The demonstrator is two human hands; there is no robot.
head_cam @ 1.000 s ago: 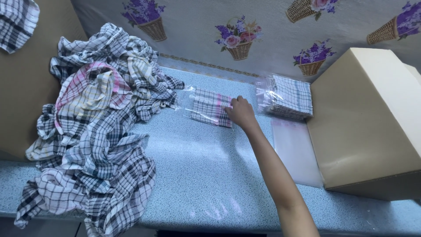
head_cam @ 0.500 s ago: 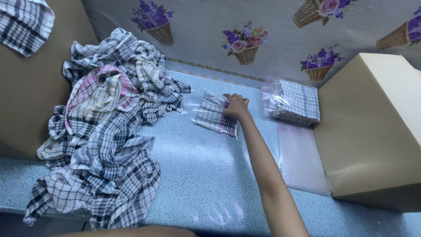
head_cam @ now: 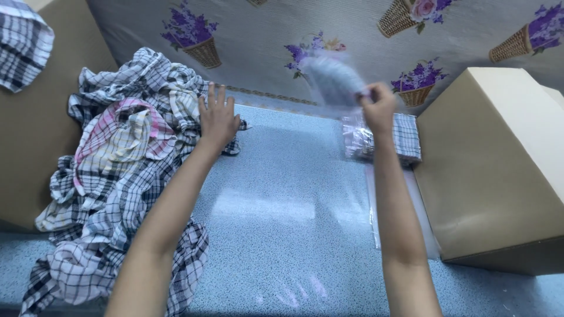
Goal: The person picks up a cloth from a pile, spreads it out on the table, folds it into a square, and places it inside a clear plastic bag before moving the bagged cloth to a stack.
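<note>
My right hand is raised above the blue speckled counter and grips a bagged checked cloth, which is blurred by motion. Just below and behind it lies a stack of bagged checked cloths against the wall. My left hand is open with fingers spread, stretched over the near edge of a big loose pile of checked cloths on the left. It holds nothing.
A tan cardboard box stands at the right. Flat clear plastic bags lie beside it on the counter. Another brown box is at the far left with a checked cloth draped on it. A flower-basket patterned wall backs the counter.
My right hand lifted the bagged cloth off the counter and swung it up to the right. My left arm came into view and reached to the cloth pile.
</note>
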